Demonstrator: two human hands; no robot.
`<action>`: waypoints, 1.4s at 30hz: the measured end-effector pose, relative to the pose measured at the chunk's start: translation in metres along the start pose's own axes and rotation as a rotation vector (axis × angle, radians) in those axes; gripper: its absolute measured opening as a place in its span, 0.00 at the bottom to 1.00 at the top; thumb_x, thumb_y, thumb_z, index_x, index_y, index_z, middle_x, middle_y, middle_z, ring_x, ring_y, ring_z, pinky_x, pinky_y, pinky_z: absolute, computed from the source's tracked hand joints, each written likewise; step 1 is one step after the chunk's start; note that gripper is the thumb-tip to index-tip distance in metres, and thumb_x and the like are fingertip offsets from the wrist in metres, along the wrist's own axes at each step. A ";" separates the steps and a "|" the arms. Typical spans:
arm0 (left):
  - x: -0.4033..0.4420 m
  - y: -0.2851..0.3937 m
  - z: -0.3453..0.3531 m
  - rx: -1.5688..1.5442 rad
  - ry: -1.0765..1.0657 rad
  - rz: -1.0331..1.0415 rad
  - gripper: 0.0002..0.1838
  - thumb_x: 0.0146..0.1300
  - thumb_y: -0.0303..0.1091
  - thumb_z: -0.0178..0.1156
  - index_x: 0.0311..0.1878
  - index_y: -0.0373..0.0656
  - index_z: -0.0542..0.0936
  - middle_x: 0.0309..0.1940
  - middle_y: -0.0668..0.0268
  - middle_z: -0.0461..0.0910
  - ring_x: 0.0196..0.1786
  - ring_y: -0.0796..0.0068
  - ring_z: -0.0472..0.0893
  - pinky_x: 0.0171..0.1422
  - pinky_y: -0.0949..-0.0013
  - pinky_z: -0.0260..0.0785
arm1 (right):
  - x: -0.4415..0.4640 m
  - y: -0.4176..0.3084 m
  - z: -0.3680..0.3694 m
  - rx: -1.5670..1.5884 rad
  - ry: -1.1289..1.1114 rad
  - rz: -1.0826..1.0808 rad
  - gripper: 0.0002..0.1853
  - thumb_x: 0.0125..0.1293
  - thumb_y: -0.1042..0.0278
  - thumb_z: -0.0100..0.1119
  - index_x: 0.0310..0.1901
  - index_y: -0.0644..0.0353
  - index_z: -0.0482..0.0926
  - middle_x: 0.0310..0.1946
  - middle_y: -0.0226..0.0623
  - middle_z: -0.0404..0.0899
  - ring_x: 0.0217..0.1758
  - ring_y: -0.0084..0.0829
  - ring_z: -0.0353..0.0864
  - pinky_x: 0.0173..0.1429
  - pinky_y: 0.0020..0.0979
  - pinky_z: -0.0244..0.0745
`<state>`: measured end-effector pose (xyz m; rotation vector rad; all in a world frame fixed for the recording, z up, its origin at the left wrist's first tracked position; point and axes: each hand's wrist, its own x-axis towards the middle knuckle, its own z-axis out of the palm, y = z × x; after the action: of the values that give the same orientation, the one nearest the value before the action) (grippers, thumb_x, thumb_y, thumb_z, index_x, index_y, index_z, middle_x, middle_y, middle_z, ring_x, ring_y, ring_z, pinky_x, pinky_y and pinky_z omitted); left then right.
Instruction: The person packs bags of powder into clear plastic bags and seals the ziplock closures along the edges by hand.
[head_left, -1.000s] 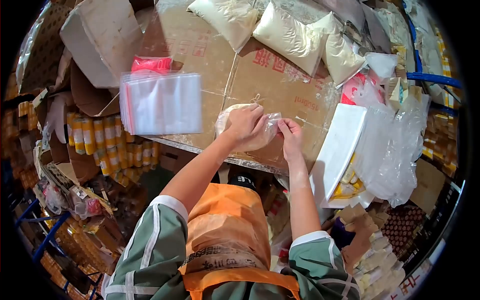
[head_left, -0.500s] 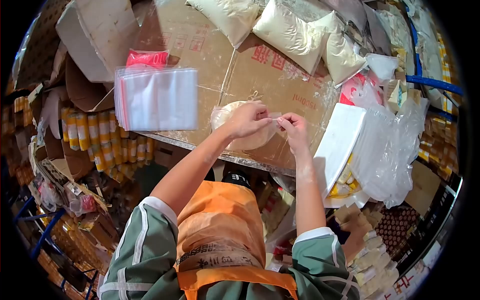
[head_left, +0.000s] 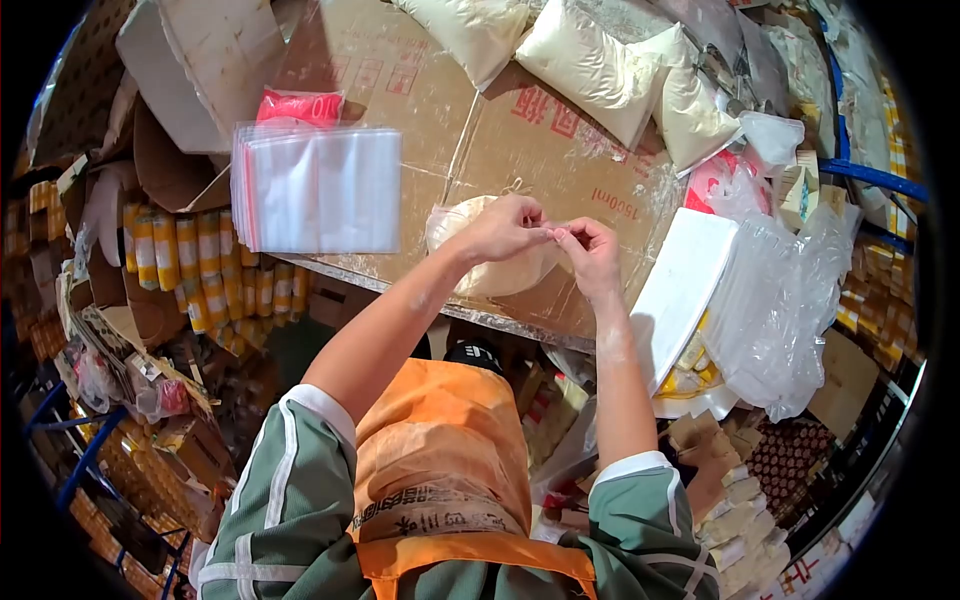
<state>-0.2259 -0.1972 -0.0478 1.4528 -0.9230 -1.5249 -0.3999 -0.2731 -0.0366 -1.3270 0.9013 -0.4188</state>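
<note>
A clear bag with pale contents (head_left: 505,277) lies on the brown cardboard surface (head_left: 420,190), close to its front edge. My left hand (head_left: 508,230) is over the bag, its fingers closed on the bag's edge. Just to the right, my right hand (head_left: 590,250) pinches at the same edge with thumb and forefinger, and the fingertips of both hands nearly meet. A thin string shows just above the bag. The strip of plastic between the fingertips is too small to make out clearly.
On the left lies a stack of clear plastic bags (head_left: 320,190) below a pink packet (head_left: 300,107). Filled cream bags (head_left: 590,75) line the back. At the right are a white foam tray (head_left: 685,290) and crumpled clear plastic (head_left: 775,310).
My hands have come closer together along the bag's edge, and the right hand has moved slightly up. The clear plastic that showed between them is now mostly hidden.
</note>
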 end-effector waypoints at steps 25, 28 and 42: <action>-0.056 0.040 -0.007 0.651 0.319 0.234 0.11 0.58 0.39 0.63 0.31 0.40 0.79 0.36 0.61 0.83 0.46 0.59 0.79 0.55 0.58 0.67 | -0.002 -0.001 -0.001 -0.062 -0.064 0.065 0.02 0.62 0.75 0.64 0.35 0.64 0.83 0.29 0.26 0.82 0.32 0.14 0.76 0.39 0.19 0.71; -0.050 0.037 0.001 0.588 0.292 0.306 0.12 0.57 0.42 0.62 0.29 0.43 0.81 0.38 0.63 0.82 0.49 0.59 0.78 0.63 0.56 0.60 | 0.000 0.001 -0.002 -0.014 -0.078 0.076 0.02 0.62 0.75 0.64 0.34 0.64 0.83 0.29 0.26 0.82 0.32 0.14 0.76 0.39 0.19 0.71; -0.025 0.001 0.004 0.128 0.195 0.109 0.11 0.63 0.35 0.60 0.40 0.36 0.77 0.29 0.58 0.78 0.34 0.62 0.78 0.39 0.66 0.70 | -0.002 0.004 0.006 -0.032 -0.024 0.119 0.03 0.64 0.75 0.63 0.34 0.65 0.82 0.28 0.24 0.80 0.32 0.13 0.75 0.38 0.19 0.71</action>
<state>-0.2299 -0.1748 -0.0364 1.5837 -0.9783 -1.2397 -0.3970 -0.2672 -0.0397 -1.2974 0.9651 -0.2967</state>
